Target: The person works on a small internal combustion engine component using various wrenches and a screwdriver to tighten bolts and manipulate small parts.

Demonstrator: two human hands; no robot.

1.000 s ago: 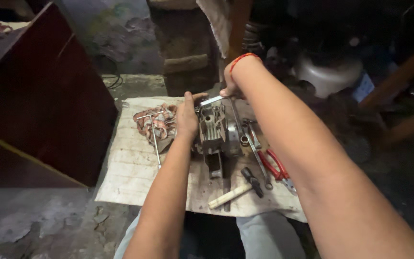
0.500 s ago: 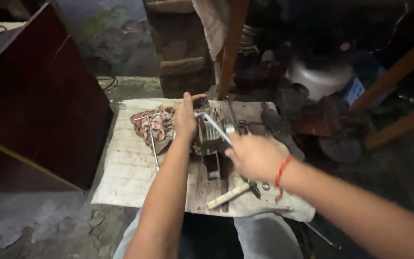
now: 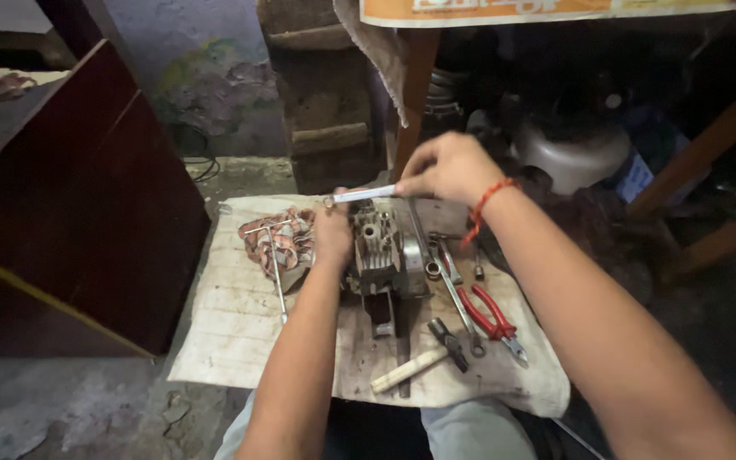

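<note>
Half a second ago the right hand (image 3: 451, 168) was low in the frame, swinging the slim silver ring spanner (image 3: 359, 195) down over the work. Now it is back at upper centre, fingers closed round the spanner's shaft, with the ring end reaching left over the top of the grey finned metal engine cylinder head (image 3: 382, 251). That looks like a fresh bite on a fastener at the head's top edge, though the fastener itself is hidden.

The left hand (image 3: 332, 238) grips the head's left side, bracing it at the middle of the dirty white woven sack (image 3: 232, 332).

Left of it lies a crumpled patterned rag (image 3: 274, 243) and a long thin metal rod (image 3: 277, 277). To the right lie red-handled pliers (image 3: 489, 313), an open-ended steel spanner (image 3: 453, 298) and a small wooden-handled hammer (image 3: 419, 358), all clear of the swing.
</note>
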